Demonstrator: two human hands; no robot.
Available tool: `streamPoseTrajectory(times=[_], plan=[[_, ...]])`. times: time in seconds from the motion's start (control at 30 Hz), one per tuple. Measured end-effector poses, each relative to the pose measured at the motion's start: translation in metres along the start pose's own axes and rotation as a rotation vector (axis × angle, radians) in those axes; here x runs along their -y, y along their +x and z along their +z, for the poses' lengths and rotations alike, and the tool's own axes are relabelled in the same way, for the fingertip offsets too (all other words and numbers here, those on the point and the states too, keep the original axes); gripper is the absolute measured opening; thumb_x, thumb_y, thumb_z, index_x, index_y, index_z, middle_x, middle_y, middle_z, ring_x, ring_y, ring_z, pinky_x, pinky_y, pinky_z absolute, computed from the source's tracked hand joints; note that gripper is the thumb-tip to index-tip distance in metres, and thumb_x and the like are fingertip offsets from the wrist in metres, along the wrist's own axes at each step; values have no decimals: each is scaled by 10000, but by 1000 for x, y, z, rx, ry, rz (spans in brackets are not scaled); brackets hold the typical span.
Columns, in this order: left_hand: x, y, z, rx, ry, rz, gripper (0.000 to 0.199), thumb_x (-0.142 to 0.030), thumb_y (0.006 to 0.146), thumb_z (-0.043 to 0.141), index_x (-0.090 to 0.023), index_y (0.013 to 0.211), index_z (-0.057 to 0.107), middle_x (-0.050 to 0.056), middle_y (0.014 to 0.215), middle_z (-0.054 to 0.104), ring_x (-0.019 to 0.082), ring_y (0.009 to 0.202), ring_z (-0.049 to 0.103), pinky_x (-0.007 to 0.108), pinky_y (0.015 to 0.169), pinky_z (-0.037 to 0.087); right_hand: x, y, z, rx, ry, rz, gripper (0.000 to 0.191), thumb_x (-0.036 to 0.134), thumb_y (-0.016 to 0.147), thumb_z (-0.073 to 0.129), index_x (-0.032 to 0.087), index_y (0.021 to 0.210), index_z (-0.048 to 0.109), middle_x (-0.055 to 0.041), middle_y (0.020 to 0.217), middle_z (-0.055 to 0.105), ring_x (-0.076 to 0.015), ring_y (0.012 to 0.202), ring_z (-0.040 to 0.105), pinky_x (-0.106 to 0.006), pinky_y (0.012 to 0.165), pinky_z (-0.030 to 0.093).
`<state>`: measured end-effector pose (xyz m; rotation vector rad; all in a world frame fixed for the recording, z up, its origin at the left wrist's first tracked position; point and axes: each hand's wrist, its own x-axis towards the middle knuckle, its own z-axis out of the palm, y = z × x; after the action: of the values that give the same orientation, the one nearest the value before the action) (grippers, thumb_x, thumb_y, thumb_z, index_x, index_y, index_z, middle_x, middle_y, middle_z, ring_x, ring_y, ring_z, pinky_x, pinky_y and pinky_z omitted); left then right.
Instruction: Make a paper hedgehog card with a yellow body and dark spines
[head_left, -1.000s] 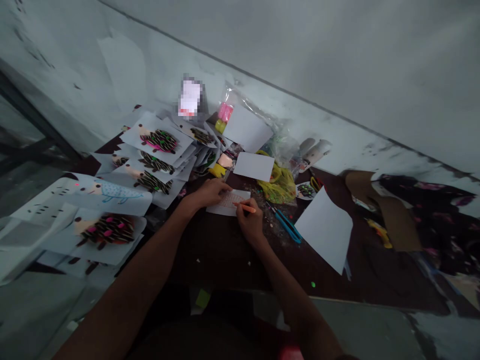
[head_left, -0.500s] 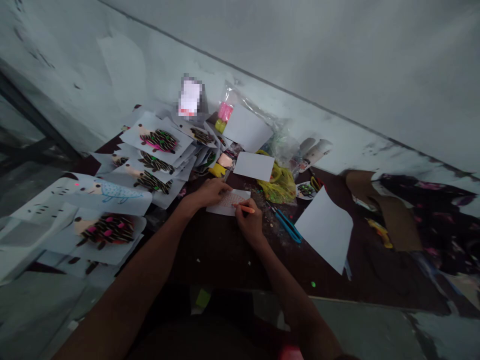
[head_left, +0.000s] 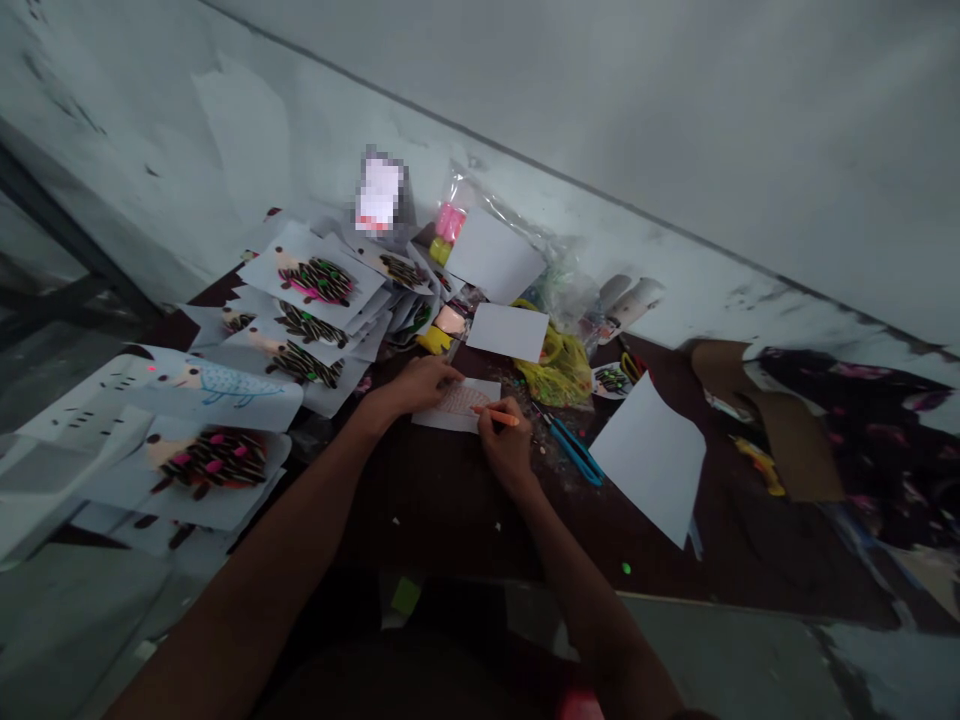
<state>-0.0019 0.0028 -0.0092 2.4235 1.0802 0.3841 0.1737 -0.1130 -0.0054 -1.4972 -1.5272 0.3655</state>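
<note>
orange pen (head_left: pixel 498 415) on small white sheet (head_left: pixel 435 419)

the right hand (head_left: pixel 510 446) has its fingers closed around the orange pen, tip at the drawing (head_left: pixel 459 401) on the sheet. the left hand (head_left: pixel 418 386) rests on the sheet's upper left part, fingers bent; whether they pinch it, i cannot tell. the sheet lies on the dark table (head_left: pixel 442 500), blue-handled scissors (head_left: pixel 581 456) to the right.

1. Paper (head_left: pixel 454 405): on table (head_left: pixel 435 490), left edge under left hand (head_left: pixel 422 384).
2. Pen (head_left: pixel 498 416): in right hand (head_left: pixel 507 440).
3. Scissors (head_left: pixel 579 456): between paper and sheet (head_left: pixel 651 455), right.
4. Pictures (head_left: pixel 319 280): left.
</note>
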Motion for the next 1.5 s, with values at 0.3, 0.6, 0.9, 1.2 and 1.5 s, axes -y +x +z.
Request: streamPoseTrajectory(times=[0.3, 0.6, 0.9, 1.2, 1.5], plan=[[0, 1, 2, -7, -3, -10, 418, -126, 853, 553, -223, 1203, 761, 80, 1158, 750, 207, 1043, 681, 293, 957, 511, -2, 0, 2, 50, -22, -3, 121, 321, 862, 538, 241, 772, 538, 0, 707, 643, -160, 632, 624, -262, 602, 483], [3, 1, 4, -6, -16, -3, 424, -114, 850, 547, -212, 1206, 756, 95, 1169, 743, 212, 1053, 677, 319, 975, 509, 1, -1, 0, 53, -11, 0, 133, 329, 852, 539, 251, 746, 514, 3, 688, 642, -158, 594, 618, -261, 578, 481], [3, 1, 3, 0, 1, -3, 428, -123, 852, 541, -225, 1206, 757, 78, 1181, 746, 203, 1061, 676, 287, 954, 510, -3, -1, -1, -14, -12, -7, 149, 337, 859, 538, 246, 743, 525, 3, 686, 627, -164, 608, 621, -268, 590, 472], [-1, 0, -1, 23, -5, -13, 423, -136, 870, 520, -209, 1214, 753, 93, 1164, 741, 214, 1057, 675, 302, 939, 501, -5, -1, -1, 4, -55, -9, 146, 333, 859, 521, 240, 748, 529, 1, 703, 625, -156, 627, 604, -264, 613, 471], [-9, -4, -9, 95, 12, -43, 537, -352, 742, 722, -231, 1266, 719, 81, 1216, 693, 278, 1128, 633, 357, 981, 471, -6, -1, -1, 0, -78, 7, 151, 350, 846, 532, 243, 741, 523, 11, 672, 610, -150, 591, 586, -260, 582, 449]])
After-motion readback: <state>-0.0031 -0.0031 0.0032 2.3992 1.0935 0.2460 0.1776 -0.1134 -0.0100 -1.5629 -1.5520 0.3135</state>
